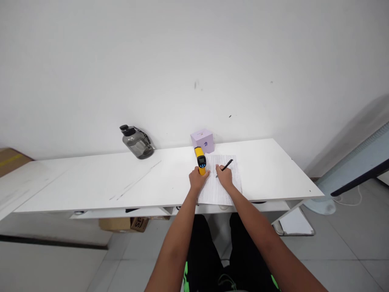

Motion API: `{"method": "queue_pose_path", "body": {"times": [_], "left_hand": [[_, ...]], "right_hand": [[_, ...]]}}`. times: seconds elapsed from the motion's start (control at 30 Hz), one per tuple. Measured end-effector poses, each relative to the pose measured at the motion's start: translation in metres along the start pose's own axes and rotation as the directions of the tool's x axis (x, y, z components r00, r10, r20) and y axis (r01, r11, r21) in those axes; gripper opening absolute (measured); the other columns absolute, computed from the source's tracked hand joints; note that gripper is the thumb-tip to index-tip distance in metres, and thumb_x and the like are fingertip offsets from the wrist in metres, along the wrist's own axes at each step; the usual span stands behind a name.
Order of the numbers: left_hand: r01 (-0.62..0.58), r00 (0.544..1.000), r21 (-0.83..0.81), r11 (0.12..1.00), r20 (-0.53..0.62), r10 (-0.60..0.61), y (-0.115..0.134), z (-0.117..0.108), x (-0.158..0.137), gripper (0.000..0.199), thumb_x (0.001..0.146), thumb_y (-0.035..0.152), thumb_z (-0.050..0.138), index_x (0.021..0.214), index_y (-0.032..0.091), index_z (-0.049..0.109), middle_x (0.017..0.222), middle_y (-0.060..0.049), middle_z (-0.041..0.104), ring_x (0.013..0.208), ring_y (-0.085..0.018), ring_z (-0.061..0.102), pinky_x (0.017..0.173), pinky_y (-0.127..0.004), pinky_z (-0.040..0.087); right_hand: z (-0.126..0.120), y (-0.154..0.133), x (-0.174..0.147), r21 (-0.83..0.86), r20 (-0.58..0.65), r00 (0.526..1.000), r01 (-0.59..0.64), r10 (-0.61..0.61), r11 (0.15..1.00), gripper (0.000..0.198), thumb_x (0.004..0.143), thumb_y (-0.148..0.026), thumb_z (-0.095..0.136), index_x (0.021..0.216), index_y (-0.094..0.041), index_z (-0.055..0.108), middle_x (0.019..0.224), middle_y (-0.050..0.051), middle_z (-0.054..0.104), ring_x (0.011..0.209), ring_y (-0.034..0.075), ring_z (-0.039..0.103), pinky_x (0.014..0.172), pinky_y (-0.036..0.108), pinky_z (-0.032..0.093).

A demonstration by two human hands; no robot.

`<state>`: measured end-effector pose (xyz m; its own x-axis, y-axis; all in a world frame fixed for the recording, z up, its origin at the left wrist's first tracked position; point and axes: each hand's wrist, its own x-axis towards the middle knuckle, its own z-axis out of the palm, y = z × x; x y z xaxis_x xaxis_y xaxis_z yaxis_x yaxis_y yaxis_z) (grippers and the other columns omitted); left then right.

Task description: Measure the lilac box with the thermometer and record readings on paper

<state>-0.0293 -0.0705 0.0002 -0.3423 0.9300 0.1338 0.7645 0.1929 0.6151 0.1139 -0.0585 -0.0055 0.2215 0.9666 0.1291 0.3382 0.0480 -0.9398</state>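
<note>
My left hand (198, 179) is closed around the handle of a yellow and black infrared thermometer (200, 157), whose small screen and blue buttons face me. A black pen (227, 164) sits in the grip of my right hand (224, 177), its tip down at the paper. Both hands rest over a white sheet of paper (215, 195) covered in faint rows of marks too small to read. Just behind the thermometer stands a light purple box (204, 141) with a dark emblem on its front.
The white desk (91, 178) runs along a pale wall. A grey see-through water bottle (138, 142) stands on its left part, near the wall. Cardboard boxes lie at the far left (13, 160) and under the desk (121, 224). A tall white appliance (355, 170) stands at the right.
</note>
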Motion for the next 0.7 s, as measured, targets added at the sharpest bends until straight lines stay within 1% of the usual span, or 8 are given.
{"method": "queue_pose_path", "body": {"times": [0.1, 0.17, 0.43, 0.7], "left_hand": [[-0.032, 0.999, 0.029, 0.999, -0.009, 0.032, -0.0013, 0.0007, 0.0000, 0.040, 0.076, 0.052, 0.066, 0.095, 0.019, 0.055, 0.091, -0.009, 0.069, 0.091, -0.026, 0.065, 0.077, -0.033, 0.042], [-0.026, 0.999, 0.039, 0.999, -0.018, 0.027, -0.0020, 0.0009, -0.0004, 0.041, 0.075, 0.052, 0.067, 0.096, 0.019, 0.054, 0.092, -0.010, 0.069, 0.091, -0.026, 0.065, 0.076, -0.033, 0.043], [-0.036, 0.999, 0.040, 0.999, -0.023, 0.037, -0.0021, -0.0003, -0.0022, 0.041, 0.076, 0.053, 0.066, 0.096, 0.019, 0.055, 0.091, -0.010, 0.068, 0.090, -0.027, 0.065, 0.073, -0.032, 0.041], [-0.058, 0.998, -0.009, 0.998, -0.032, 0.057, -0.0049, 0.0000, -0.0036, 0.037, 0.077, 0.053, 0.065, 0.092, 0.020, 0.055, 0.088, -0.008, 0.068, 0.085, -0.025, 0.064, 0.071, -0.032, 0.040]], "right_hand": [[0.0008, 0.0013, 0.0007, -0.020, 0.012, 1.000, 0.023, -0.023, 1.000, 0.040, 0.083, -0.043, 0.051, 0.049, -0.024, 0.042, 0.045, -0.001, 0.051, 0.050, 0.017, 0.052, 0.052, 0.026, 0.035], [0.0014, 0.0018, 0.0002, -0.027, 0.008, 1.000, 0.030, -0.030, 0.999, 0.040, 0.082, -0.043, 0.050, 0.048, -0.024, 0.042, 0.044, -0.001, 0.050, 0.049, 0.017, 0.051, 0.051, 0.026, 0.035], [0.0019, 0.0014, -0.0035, -0.018, 0.072, 0.995, 0.075, -0.073, 0.997, 0.037, 0.082, -0.042, 0.049, 0.050, -0.023, 0.044, 0.045, -0.001, 0.052, 0.051, 0.017, 0.054, 0.055, 0.026, 0.038], [0.0019, 0.0002, -0.0043, -0.020, 0.068, 0.995, 0.069, -0.068, 0.997, 0.037, 0.082, -0.041, 0.048, 0.050, -0.023, 0.046, 0.047, 0.000, 0.054, 0.053, 0.017, 0.056, 0.055, 0.025, 0.038]]}}
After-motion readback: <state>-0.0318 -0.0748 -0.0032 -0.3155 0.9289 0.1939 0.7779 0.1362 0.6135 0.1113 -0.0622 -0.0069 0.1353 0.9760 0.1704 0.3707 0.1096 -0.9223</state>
